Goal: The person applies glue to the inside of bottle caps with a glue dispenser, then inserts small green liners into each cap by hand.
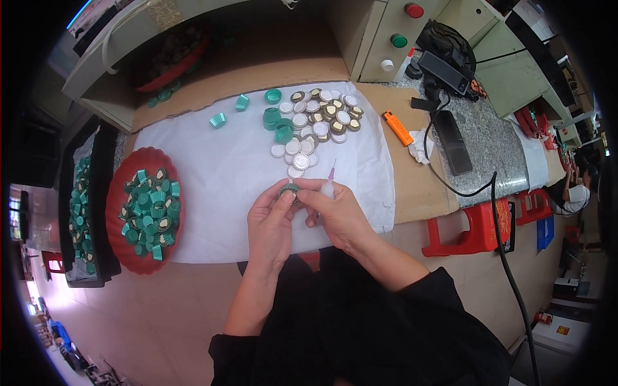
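In front of my body, my left hand [269, 222] pinches a small dark green crimped bottle cap [288, 188] between thumb and fingers. My right hand [344, 215] touches the cap's right side with thumb and fingertip. Held in that same hand is a pale needle-tip bottle [327, 189], its pink hub and thin needle pointing away from me. Just beyond my hands, a spread of round caps [300, 161] shows white faces, some turned to gold-and-dark sides. Several green fluted cups [271, 117] lie to their left.
White paper [199, 186] covers the bench. To the left stand a red scalloped bowl [113, 222] and a black tray [106, 264], both holding green pieces. An orange handheld tool [398, 128], crumpled tissue [420, 147], black phone-like device [452, 143] and cable lie right. A red stool [460, 231] stands below.
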Demonstrator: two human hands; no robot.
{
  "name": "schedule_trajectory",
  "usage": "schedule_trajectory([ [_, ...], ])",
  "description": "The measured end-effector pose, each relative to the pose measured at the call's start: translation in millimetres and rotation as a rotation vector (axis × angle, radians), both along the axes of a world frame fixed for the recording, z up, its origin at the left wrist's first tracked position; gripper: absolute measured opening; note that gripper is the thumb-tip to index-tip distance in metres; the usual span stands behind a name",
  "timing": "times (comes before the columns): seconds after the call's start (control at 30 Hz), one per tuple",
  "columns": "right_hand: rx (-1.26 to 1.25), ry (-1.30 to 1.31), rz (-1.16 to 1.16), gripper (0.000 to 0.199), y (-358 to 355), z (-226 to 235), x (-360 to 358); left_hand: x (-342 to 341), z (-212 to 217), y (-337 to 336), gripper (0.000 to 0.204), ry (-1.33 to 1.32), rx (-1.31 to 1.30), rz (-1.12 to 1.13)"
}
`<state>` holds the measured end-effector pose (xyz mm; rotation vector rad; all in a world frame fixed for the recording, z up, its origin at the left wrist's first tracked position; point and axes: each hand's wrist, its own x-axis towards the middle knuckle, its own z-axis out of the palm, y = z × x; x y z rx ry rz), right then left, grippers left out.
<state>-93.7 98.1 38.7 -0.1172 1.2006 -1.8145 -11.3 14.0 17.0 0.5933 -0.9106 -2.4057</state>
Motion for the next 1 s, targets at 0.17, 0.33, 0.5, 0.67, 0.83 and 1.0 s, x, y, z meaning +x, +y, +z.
schedule_trajectory([
  [0.17,0.013,-0.013,-0.025,0.027,0,0,3,0,-1,1,0.023,-0.013,0.017,0.029],
  [0.33,0.010,0.027,-0.017,0.026,-1,-2,4,-2,0,3,0.023,-0.034,0.008,0.062],
  [0.5,0.049,0.031,-0.010,0.024,-2,1,3,-1,-4,4,0.021,-0.048,0.012,0.092],
  [0.67,0.062,0.062,0.011,0.023,-3,5,5,-1,-2,5,0.020,-0.069,-0.006,0.119],
  [0.83,0.093,0.027,-0.032,0.022,-3,2,2,-6,-1,11,0.028,-0.055,-0.080,0.118],
  [1.0,0.053,-0.027,0.019,0.023,-1,0,-5,-2,-4,9,0.038,-0.003,-0.258,0.076],
])
